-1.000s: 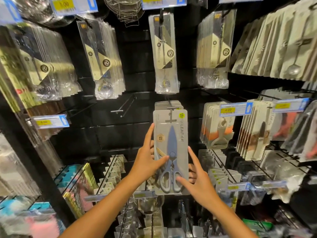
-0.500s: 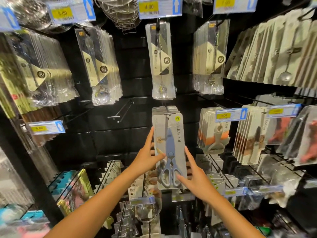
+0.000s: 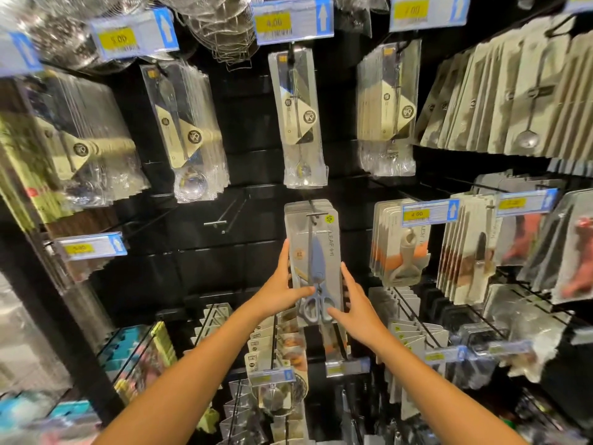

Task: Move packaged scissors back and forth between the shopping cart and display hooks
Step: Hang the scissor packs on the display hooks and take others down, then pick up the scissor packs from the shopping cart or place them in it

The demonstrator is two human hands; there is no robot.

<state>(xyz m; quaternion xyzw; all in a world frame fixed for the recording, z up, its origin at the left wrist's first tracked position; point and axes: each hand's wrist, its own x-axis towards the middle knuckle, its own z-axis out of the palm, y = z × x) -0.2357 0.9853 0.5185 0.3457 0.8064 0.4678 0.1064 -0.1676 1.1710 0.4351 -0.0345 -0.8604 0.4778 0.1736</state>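
We hold the scissors pack (image 3: 313,261) at the hook (image 3: 312,211), in front of the packs already hanging there; its hang hole looks to be on the prong. Our left hand (image 3: 278,289) pinches the left edge, thumb on the front; our right hand (image 3: 354,308) clasps the right edge. We judge this hanging nearly finished, letting go remains. No cart is in view.

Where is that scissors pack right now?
Centre of the head view: the scissors pack hangs on a display hook, held between left hand and right hand.
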